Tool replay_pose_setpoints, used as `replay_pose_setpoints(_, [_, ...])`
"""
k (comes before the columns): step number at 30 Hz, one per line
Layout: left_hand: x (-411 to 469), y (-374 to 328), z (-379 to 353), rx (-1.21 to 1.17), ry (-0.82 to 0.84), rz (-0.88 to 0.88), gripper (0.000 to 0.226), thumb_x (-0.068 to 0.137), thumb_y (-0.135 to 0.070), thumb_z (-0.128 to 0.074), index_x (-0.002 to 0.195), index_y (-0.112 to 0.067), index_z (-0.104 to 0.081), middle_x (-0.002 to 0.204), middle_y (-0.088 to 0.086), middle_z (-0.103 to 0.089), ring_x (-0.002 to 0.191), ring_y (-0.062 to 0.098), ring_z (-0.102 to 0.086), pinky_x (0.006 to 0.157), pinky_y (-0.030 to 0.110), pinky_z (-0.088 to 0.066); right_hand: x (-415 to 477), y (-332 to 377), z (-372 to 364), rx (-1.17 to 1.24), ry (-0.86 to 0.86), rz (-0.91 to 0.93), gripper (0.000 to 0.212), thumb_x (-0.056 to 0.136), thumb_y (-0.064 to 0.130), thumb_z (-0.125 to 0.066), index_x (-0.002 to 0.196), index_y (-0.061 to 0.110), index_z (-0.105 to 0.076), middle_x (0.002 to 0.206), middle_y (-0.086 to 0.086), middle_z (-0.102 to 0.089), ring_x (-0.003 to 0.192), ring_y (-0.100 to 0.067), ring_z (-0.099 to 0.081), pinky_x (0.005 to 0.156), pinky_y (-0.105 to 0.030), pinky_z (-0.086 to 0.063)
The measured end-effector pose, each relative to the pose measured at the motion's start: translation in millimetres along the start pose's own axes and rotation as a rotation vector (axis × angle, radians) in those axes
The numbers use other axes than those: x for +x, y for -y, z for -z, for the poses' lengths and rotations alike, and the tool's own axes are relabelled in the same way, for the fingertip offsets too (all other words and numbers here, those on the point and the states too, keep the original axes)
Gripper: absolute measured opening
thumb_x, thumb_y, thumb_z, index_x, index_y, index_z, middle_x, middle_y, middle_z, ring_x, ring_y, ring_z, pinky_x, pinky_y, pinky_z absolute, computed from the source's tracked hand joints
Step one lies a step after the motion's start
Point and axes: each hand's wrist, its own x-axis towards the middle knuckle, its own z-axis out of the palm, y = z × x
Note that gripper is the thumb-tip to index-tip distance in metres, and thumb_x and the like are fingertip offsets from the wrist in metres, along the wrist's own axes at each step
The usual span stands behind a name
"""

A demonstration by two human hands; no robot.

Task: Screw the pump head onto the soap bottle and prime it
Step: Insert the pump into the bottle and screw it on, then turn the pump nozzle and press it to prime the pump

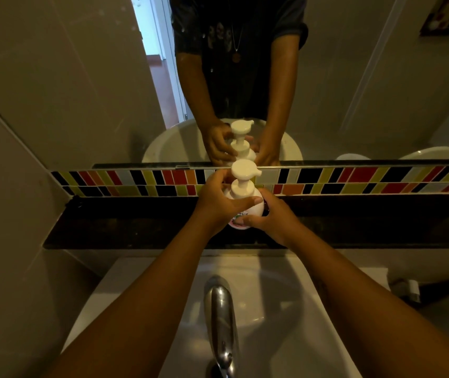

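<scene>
Item: soap bottle point(242, 214), upright on the dark shelf point(125, 227) under the mirror point(81, 77). Pump head point(242, 170) seated on its neck; I judge threading done or nearly so. Left hand point(217, 200) grip wraps the collar; right hand point(269, 219) grip clasps the body. Outstanding: priming; I see no soap at the spout.

Both my forearms reach forward, bare, converging toward centre. Left hand point(217, 203): fingers curled round the soap bottle point(247, 211) from the left, thumb laid across its near face, grip closed. Right hand point(269, 216): cupped low on the bottle's right side, fingertips pressed to the front (palm mostly hidden). Wrists roughly level, hands nearly touching.
</scene>
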Motion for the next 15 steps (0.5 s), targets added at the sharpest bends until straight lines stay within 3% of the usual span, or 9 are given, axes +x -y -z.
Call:
replay_pose_setpoints(3, [0, 2, 1, -0.008, -0.04, 0.032, 0.06, 0.065, -0.025, -0.086, 0.113, -0.02, -0.05, 0.123, 0.006, -0.061, 0.109, 0.021, -0.058, 0.083, 0.033, -0.055, 1, -2, 0, -0.011, 0.004, -0.001, 0.074, 0.069, 0.04, -0.079, 0.133, 0.027, -0.044, 0.134, -0.001, -0.057, 0.117, -0.023, -0.056, 0.097, -0.047, -0.05])
replay_pose_setpoints(6, [1, 5, 8, -0.029, 0.064, 0.057, 0.052, 0.071, -0.021, -0.082, 0.114, -0.018, -0.053, 0.123, 0.006, -0.061, 0.111, 0.022, -0.058, 0.083, 0.03, -0.054, 1, -3, 1, -0.017, 0.008, 0.015, 0.074, 0.068, 0.041, -0.079, 0.131, 0.029, -0.044, 0.133, 0.0, -0.057, 0.115, -0.021, -0.056, 0.094, -0.041, -0.051])
replay_pose_setpoints(11, [8, 11, 18, -0.055, 0.286, 0.146, 0.074, 0.068, -0.021, -0.084, 0.13, -0.023, -0.045, 0.129, 0.0, -0.054, 0.115, 0.02, -0.054, 0.09, 0.036, -0.053, 1, 1, 5, -0.033, 0.048, 0.04, 0.076, 0.067, 0.041, -0.08, 0.133, 0.026, -0.044, 0.134, -0.001, -0.056, 0.118, -0.022, -0.055, 0.097, -0.043, -0.049])
replay_pose_setpoints(15, [2, 25, 27, -0.174, 0.365, 0.217, 0.075, 0.06, -0.023, -0.088, 0.123, -0.028, -0.048, 0.122, -0.005, -0.058, 0.109, 0.017, -0.06, 0.079, 0.029, -0.057, 2, 10, 21, -0.073, 0.119, 0.052, 0.089, 0.067, 0.038, -0.081, 0.141, 0.034, -0.033, 0.146, 0.001, -0.044, 0.128, -0.019, -0.043, 0.103, -0.044, -0.043])
